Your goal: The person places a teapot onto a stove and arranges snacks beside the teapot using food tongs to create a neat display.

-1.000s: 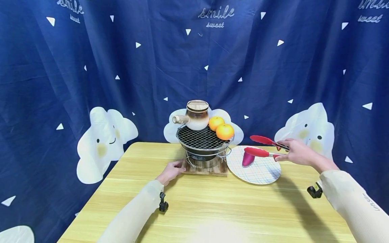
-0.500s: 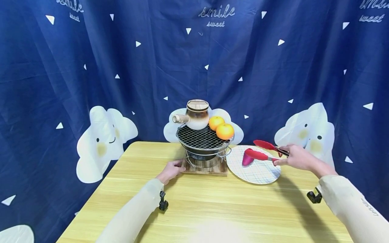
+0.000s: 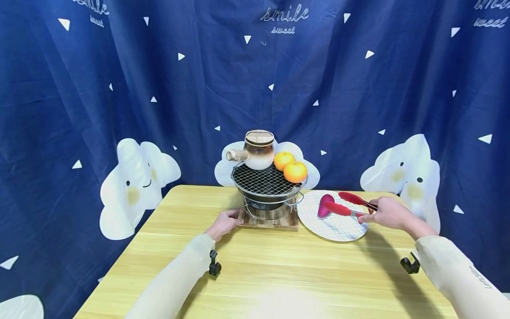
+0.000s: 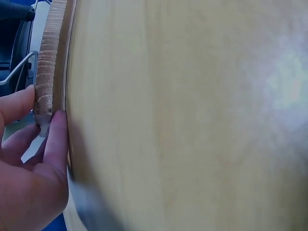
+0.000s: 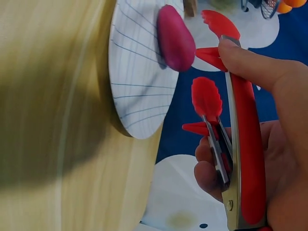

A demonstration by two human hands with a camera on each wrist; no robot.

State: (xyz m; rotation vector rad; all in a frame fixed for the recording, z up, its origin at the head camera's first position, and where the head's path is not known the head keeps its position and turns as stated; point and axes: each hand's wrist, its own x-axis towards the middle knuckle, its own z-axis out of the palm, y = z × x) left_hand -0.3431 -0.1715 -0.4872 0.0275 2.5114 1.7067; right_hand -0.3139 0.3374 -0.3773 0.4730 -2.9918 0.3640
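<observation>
My right hand (image 3: 388, 213) holds red-tipped tongs (image 3: 338, 209), their two tips spread apart over the plate. In the right wrist view the thumb lies along the tongs' red handle (image 5: 251, 159), the fingers curled round the other side. A purple-red sweet potato (image 3: 324, 207) lies on the checked white plate (image 3: 338, 232), just left of the lower tip. My left hand (image 3: 223, 225) pinches the left corner of a wooden board (image 3: 275, 223) under the grill stove; the left wrist view shows the thumb on the board's (image 4: 46, 72) one face and a finger on the other.
A round black grill (image 3: 259, 181) with a wire mesh top stands on the board. On it sit a clay teapot (image 3: 259, 157) with a wooden lid and side handle, and two oranges (image 3: 295, 172). A blue curtain (image 3: 199, 88) hangs right behind the table (image 3: 239, 274).
The tongs and right hand have come down and slightly right, lower over the plate; the sweet potato's upper end now shows beside the tip. The left hand stays on the board.
</observation>
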